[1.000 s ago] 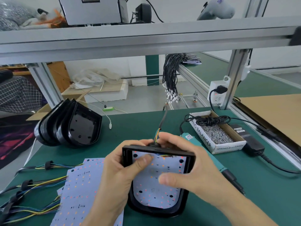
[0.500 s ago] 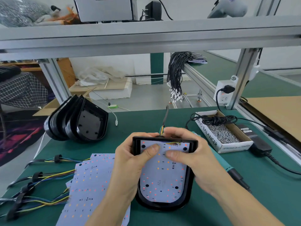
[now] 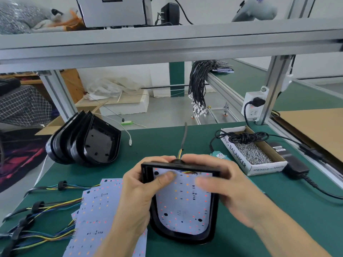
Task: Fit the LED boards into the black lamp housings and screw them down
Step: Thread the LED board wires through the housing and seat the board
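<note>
— Where is the housing (image 3: pixel 182 236)?

— Near the front edge of the worktop (image 3: pixel 278 229), about midway along it, straight end away from the person, rounded end toward them. A board (image 3: pixel 182 203) lies inside it, dotted face up.

— And the hands?

— The left hand (image 3: pixel 141 193) grips the housing's left wall, fingers curled round the outside, thumb pressed flat on the board near its top left corner. The right hand (image 3: pixel 232 191) curls round the right wall; its thumb is blurred and lies over the board's upper right part. Whether it touches the board, I cannot tell.

— Any wiring?

— A cable (image 3: pixel 184 138) comes out of the housing's far wall between the two hands and runs toward the back edge. Coloured wires show just inside that wall.

— What else is on the worktop?

— Loose boards (image 3: pixel 98 219) fanned out at the front left, partly under the left forearm, with wire looms (image 3: pixel 42 206) trailing off the left edge. A nested stack (image 3: pixel 83 140) of empty housings stands on edge near the back left corner. A screw box (image 3: pixel 250 153) sits toward the back right, a coiled black cord lying across it. A teal driver (image 3: pixel 219 156) shows just beside the box, mostly hidden behind the right hand.
</note>
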`<control>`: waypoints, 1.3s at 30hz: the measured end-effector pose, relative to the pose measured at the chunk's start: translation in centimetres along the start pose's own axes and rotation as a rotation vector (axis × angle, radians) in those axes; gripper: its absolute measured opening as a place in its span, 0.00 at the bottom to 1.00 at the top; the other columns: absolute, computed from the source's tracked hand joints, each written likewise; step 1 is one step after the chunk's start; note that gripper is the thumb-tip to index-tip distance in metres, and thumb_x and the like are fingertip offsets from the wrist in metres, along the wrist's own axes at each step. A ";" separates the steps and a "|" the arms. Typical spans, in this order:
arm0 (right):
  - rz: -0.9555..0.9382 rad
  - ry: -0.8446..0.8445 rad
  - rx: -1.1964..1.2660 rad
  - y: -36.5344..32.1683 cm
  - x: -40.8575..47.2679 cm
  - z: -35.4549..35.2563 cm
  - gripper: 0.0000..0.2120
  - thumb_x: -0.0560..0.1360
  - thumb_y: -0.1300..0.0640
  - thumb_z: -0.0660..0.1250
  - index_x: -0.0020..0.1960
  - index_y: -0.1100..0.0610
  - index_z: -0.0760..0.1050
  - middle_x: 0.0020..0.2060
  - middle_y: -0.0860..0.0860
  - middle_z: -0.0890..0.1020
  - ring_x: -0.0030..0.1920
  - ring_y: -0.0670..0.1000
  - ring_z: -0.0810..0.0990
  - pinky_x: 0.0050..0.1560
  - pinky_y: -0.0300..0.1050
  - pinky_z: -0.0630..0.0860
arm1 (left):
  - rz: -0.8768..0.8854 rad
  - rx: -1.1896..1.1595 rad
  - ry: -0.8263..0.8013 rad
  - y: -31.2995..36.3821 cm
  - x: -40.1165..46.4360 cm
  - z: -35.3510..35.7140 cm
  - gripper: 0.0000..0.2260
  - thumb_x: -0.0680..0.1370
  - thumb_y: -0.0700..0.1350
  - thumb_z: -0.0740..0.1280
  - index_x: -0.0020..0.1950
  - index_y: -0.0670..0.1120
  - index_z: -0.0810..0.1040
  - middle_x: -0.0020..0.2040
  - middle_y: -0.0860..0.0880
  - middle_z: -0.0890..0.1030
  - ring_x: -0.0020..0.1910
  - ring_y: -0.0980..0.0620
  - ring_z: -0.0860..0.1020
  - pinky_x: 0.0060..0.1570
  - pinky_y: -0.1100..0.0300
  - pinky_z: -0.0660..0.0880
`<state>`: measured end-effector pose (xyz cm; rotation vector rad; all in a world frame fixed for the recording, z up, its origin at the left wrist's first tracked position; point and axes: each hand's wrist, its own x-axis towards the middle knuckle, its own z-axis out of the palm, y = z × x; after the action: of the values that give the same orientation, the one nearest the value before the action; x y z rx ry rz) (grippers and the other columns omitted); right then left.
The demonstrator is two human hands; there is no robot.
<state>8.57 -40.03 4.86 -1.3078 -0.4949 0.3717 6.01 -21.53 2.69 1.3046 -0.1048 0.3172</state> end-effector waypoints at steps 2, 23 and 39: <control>0.104 -0.023 0.254 -0.5 0.1 -0.8 0.26 0.69 0.40 0.70 0.57 0.59 0.81 0.58 0.57 0.82 0.59 0.54 0.80 0.56 0.43 0.77 | -0.020 -0.016 -0.010 0.1 -0.1 -0.7 0.13 0.60 0.46 0.76 0.43 0.47 0.85 0.52 0.47 0.85 0.53 0.50 0.82 0.48 0.65 0.76; 0.304 -0.187 0.150 -1.8 1.7 -1.2 0.09 0.70 0.62 0.68 0.47 0.59 0.85 0.37 0.53 0.85 0.35 0.47 0.83 0.38 0.37 0.78 | 0.237 0.167 -0.265 0.3 -0.6 -0.1 0.13 0.65 0.56 0.77 0.39 0.49 0.82 0.40 0.55 0.75 0.40 0.55 0.73 0.43 0.69 0.69; 0.263 -0.229 -0.263 -3.3 0.9 -1.2 0.17 0.74 0.55 0.68 0.56 0.68 0.80 0.43 0.46 0.86 0.42 0.48 0.79 0.51 0.45 0.77 | 0.260 0.160 -0.263 0.4 -0.8 0.4 0.12 0.65 0.54 0.78 0.40 0.48 0.82 0.41 0.53 0.74 0.38 0.50 0.71 0.42 0.64 0.70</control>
<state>9.94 -41.22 7.97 -1.6003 -0.5788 0.6991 5.14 -21.91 2.98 1.4896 -0.4829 0.3795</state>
